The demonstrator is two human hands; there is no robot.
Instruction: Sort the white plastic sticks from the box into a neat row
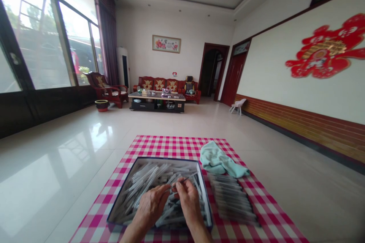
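My left hand [154,203] and my right hand [188,199] meet above a shallow box [207,205] with a dark blue rim. Between their pinched fingers is a thin pen [184,180], its dark tip pointing to the upper right; the fingers cover most of it. Many clear, slim pen barrels [142,178] lie loosely in the box at various angles, with darker parts among them. Right of the box, a row of clear pens with dark ends [232,199] lies side by side, blurred. A crumpled mint-green cloth [218,159] touches the far end of that row.
The box stands on a pink-and-white checked tablecloth [176,144]. Farther off are a low black table [156,102] with things on it, a red wooden sofa [159,83], an armchair [105,89], a planter [102,105] and a small chair [238,106]. Windows line the left side.
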